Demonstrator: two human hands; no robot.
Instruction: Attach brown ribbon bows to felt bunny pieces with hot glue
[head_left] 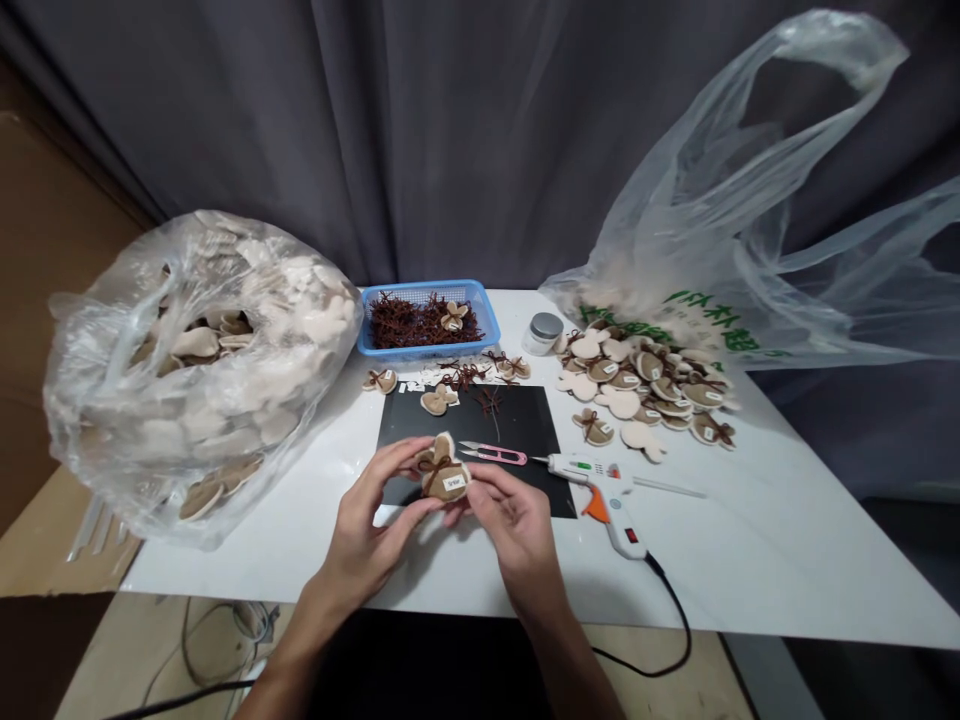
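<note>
"Two hands share one brown padded piece point(444, 475) above the black mat point(534, 412). How does it handle?"

"Light and soft, I'd judge: squashy body, fuzzy pale edge, unlikely to slip or break. The thin bow point(429, 465) and the smaller white label point(454, 483) look easiest to spoil, so the rim is the place to take hold."

"How is it gripped?"

"The left hand point(371, 515) pinches its left side, thumb at seven o'clock, fingers around ten. The right hand point(517, 515) pinches the edge near four, though some fingertips are hidden."

"What surrounds it?"

"Largest first: a bulging clear bag point(82, 330) at ten, a plastic bag with handles point(697, 240) at two, and before that a pile of similar pieces point(660, 385). The blue basket point(427, 351) sits at twelve; the glue gun point(616, 500) lies at three."

"Anything in the way?"

"The gun's nozzle point(538, 460), perhaps hot, and the pink snips point(487, 452), both close beyond the right fingers."
</note>
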